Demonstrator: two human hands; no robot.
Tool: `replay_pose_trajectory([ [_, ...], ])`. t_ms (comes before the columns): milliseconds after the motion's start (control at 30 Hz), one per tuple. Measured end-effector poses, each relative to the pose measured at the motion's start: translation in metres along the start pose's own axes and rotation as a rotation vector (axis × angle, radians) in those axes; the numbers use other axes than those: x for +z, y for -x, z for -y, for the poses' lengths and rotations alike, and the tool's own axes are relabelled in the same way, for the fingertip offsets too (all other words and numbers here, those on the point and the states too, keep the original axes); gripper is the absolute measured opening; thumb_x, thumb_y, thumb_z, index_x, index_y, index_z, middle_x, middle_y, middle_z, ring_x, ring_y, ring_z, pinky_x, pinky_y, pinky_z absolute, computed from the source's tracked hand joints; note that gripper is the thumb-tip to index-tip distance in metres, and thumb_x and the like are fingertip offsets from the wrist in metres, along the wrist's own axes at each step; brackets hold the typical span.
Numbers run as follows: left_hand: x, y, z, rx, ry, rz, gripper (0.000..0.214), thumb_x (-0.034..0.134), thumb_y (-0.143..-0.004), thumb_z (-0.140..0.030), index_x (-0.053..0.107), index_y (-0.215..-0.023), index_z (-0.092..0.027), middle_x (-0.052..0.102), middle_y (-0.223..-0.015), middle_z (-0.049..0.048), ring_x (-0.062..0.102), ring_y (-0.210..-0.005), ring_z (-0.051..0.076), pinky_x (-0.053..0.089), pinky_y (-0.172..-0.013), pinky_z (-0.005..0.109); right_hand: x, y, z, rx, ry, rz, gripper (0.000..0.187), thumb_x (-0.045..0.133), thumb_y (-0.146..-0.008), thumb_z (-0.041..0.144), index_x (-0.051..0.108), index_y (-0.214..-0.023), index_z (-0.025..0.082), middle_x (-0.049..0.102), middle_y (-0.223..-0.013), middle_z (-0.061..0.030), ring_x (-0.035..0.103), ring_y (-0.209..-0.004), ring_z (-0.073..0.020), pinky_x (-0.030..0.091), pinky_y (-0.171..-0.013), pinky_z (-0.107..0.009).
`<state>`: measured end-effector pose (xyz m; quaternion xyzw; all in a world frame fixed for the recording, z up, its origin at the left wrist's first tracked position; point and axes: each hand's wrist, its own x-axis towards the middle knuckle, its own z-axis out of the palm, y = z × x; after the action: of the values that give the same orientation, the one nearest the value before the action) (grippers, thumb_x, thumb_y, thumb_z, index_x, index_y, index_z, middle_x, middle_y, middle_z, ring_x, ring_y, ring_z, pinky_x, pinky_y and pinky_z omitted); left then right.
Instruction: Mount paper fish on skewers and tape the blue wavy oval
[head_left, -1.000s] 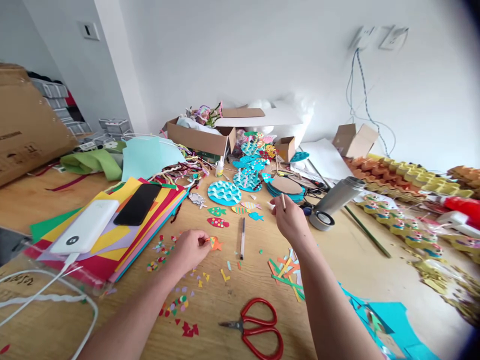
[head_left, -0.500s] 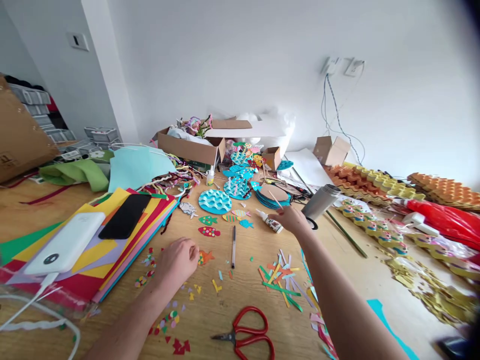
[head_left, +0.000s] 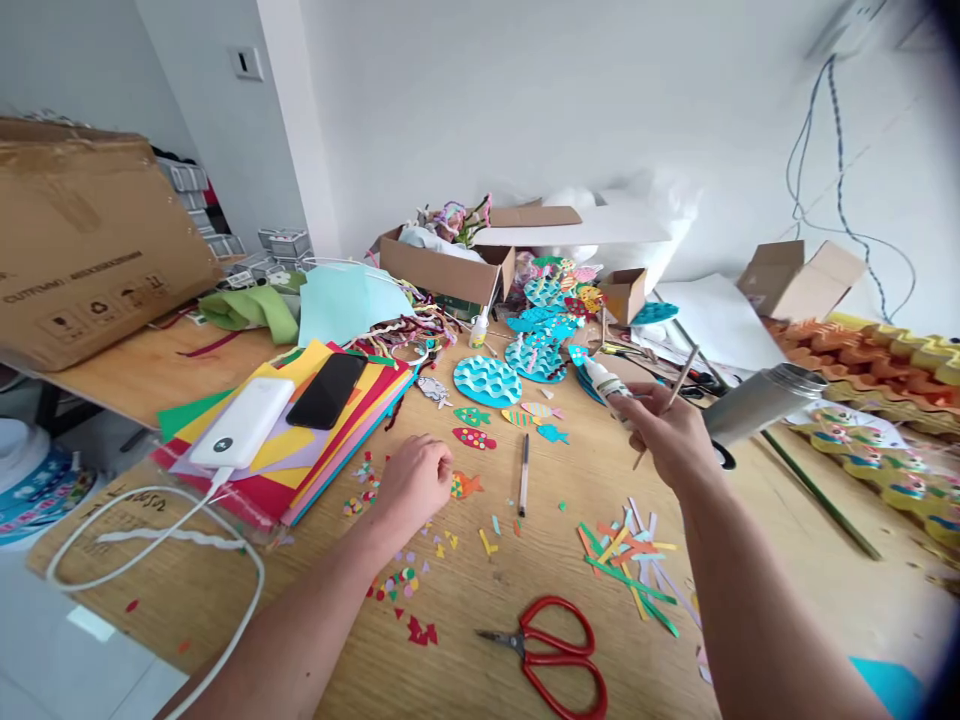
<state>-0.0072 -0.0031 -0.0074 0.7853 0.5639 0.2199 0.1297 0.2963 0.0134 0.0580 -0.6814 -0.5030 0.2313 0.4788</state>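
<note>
In my right hand (head_left: 671, 440) are a small white glue bottle (head_left: 611, 385), its nozzle pointing up and left, and a thin wooden stick (head_left: 684, 370) that crosses between the fingers. The bottle is lifted off the table. My left hand (head_left: 420, 475) rests on the table with curled, closed fingers. Its fingertips meet the edge of an orange paper fish (head_left: 469, 485); whether they grip anything is hidden. Beyond lie a red spotted paper fish (head_left: 474, 438), a green one (head_left: 471, 417), a blue one (head_left: 553, 433) and a wavy blue disc (head_left: 487, 381). A pen (head_left: 524, 475) lies between my hands.
Red-handled scissors (head_left: 559, 655) lie near the front. Paper strips (head_left: 630, 560) are heaped below my right arm, beside a metal flask (head_left: 765, 400). Coloured sheets carry a phone (head_left: 328, 390) and a white power bank (head_left: 244, 422). Egg trays (head_left: 862, 370) stand right.
My right hand has picked the glue bottle up off the table, keeping the stick. My left hand stays by the orange fish. The view has turned left.
</note>
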Motion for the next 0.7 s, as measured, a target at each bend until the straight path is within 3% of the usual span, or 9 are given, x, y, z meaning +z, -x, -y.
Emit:
replay_pose_trajectory([
  [100,-0.001,-0.001,0.0,0.028,0.027,0.014,0.017,0.056,-0.071,-0.004,0.065,-0.072,-0.019,0.066,-0.081,0.003,0.059,-0.084,0.017,0.044,-0.079,0.027,0.015,0.013,0.025,-0.004,-0.372,0.018,0.035,0.076,-0.057,0.037,0.059,-0.083,0.021,0.047,-0.058,0.0069,0.031,-0.041,-0.005,0.025,-0.034,-0.019],
  [233,-0.002,-0.002,0.001,0.062,0.08,0.076,0.018,0.056,-0.07,-0.005,0.068,-0.073,-0.018,0.068,-0.081,0.003,0.059,-0.085,0.018,0.044,-0.081,0.028,0.037,0.029,0.041,0.074,-0.528,0.191,0.03,0.078,-0.055,0.029,0.062,-0.079,0.019,0.046,-0.057,0.0073,0.026,-0.04,-0.0028,0.022,-0.036,-0.02],
  [467,-0.003,-0.001,0.003,0.084,0.106,0.11,0.016,0.057,-0.071,-0.008,0.069,-0.076,-0.018,0.069,-0.084,0.0037,0.059,-0.088,0.019,0.044,-0.082,0.03,0.056,0.039,0.036,0.14,-0.504,0.396,0.04,0.079,-0.055,0.032,0.063,-0.088,0.015,0.056,-0.074,-0.0009,0.034,-0.049,-0.0052,0.022,-0.04,-0.021],
  [600,-0.003,-0.002,0.005,0.085,0.104,0.088,0.017,0.057,-0.071,-0.007,0.068,-0.075,-0.018,0.069,-0.082,0.0033,0.059,-0.084,0.018,0.044,-0.079,0.029,0.055,0.038,0.035,0.043,-0.423,0.373,0.035,0.075,-0.061,0.032,0.06,-0.088,0.016,0.054,-0.069,0.002,0.038,-0.053,-0.0069,0.028,-0.045,-0.021],
  [700,-0.003,-0.003,0.006,0.072,0.098,0.096,0.016,0.058,-0.07,-0.006,0.068,-0.074,-0.018,0.069,-0.081,0.0033,0.059,-0.084,0.017,0.044,-0.08,0.028,0.055,0.041,0.038,-0.059,-0.245,0.351,0.027,0.068,-0.066,0.033,0.06,-0.085,0.017,0.054,-0.067,0.0024,0.043,-0.055,-0.0089,0.031,-0.049,-0.023],
])
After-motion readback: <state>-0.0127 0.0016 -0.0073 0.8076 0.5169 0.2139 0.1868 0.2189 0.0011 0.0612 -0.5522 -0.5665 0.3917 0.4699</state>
